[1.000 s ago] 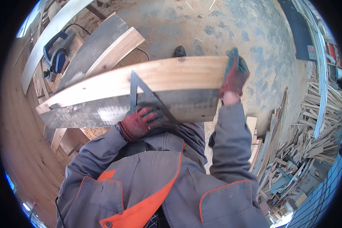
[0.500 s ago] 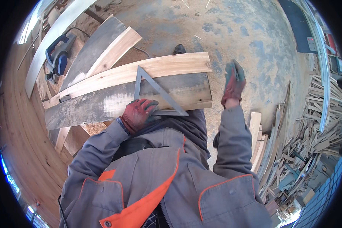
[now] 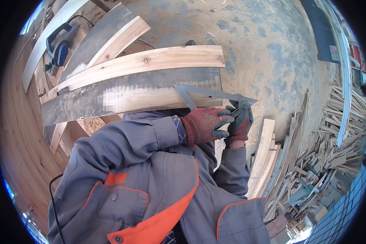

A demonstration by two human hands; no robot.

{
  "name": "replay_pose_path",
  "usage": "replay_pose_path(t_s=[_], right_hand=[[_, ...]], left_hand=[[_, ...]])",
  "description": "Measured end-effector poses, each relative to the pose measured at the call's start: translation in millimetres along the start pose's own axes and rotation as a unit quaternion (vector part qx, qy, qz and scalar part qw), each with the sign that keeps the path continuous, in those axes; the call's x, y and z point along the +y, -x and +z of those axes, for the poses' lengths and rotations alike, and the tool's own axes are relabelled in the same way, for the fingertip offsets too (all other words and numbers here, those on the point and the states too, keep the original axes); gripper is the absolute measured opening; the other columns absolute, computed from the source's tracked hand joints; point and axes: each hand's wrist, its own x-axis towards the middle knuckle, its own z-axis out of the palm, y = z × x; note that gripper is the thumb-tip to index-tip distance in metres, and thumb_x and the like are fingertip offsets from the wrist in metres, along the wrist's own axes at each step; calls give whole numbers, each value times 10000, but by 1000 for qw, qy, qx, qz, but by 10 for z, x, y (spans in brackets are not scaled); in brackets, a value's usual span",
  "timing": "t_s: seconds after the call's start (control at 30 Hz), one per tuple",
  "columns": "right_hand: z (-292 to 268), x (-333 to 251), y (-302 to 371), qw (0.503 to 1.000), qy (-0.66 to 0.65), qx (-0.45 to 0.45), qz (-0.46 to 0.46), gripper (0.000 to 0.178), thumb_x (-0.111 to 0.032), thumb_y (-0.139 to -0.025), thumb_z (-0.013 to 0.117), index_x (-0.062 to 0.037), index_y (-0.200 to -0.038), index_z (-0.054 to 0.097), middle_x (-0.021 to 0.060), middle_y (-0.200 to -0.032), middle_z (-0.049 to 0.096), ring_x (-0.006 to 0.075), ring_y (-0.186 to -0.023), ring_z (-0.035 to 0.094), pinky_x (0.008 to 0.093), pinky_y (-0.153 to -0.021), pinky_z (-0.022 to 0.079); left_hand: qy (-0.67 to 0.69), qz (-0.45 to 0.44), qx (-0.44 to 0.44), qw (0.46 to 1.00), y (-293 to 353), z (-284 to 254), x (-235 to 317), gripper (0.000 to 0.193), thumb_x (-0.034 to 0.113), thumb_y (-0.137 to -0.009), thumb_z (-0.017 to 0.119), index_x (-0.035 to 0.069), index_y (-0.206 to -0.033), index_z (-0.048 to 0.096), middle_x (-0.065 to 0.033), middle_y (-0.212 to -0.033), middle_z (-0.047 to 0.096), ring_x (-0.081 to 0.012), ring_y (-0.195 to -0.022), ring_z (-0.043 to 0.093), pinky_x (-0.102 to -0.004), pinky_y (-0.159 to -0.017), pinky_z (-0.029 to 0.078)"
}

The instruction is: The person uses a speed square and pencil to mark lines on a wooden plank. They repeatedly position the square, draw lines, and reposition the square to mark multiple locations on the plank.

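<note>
A grey metal set square (image 3: 203,90) hangs tilted over the right end of the boards, with one corner pointing right. My left hand (image 3: 207,124), in a red glove with dark grip patches, closes on its near edge. My right hand (image 3: 240,122), gloved likewise, grips it by the right-hand corner. The hands almost touch, and part of the square is hidden behind the fingers. Just beyond lies a board with a dark, partly bared face (image 3: 130,91). Along its far side stretches a pale board edge (image 3: 150,59) with a knot in it.
A blue and grey power planer (image 3: 60,53) with a cord rests at the upper left. Another dark board (image 3: 99,36) slants beside it. Long timber (image 3: 26,134) runs down the left. Lengths of wood (image 3: 264,152) stand at right, near a heap of offcuts (image 3: 313,175).
My right hand has come in from the right and taken hold of the set square. My left hand has moved right with it, and the square has turned off the boards.
</note>
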Motion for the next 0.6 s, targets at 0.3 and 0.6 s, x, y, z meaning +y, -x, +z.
replay_pose_path(t_s=[0.3, 0.6], right_hand=[[-105, 33, -399, 981, -159, 21, 108, 437, -438, -1038, 649, -22, -1168, 677, 122, -1000, 756, 163, -690, 664, 310, -624, 536], [-22, -289, -397, 968, -220, -11, 116, 497, -480, -1050, 615, -30, -1259, 640, 63, -986, 711, 119, -700, 587, 277, -606, 488]], left_hand=[[-192, -157, 139, 959, 428, -486, -1058, 525, 359, -862, 775, 186, -1341, 646, -90, -1406, 617, -318, -1293, 582, -458, -1095, 495], [-206, 53, 109, 971, 485, -412, -902, 849, 577, -760, 838, 172, -1454, 566, -160, -1537, 508, -423, -1427, 463, -578, -1204, 351]])
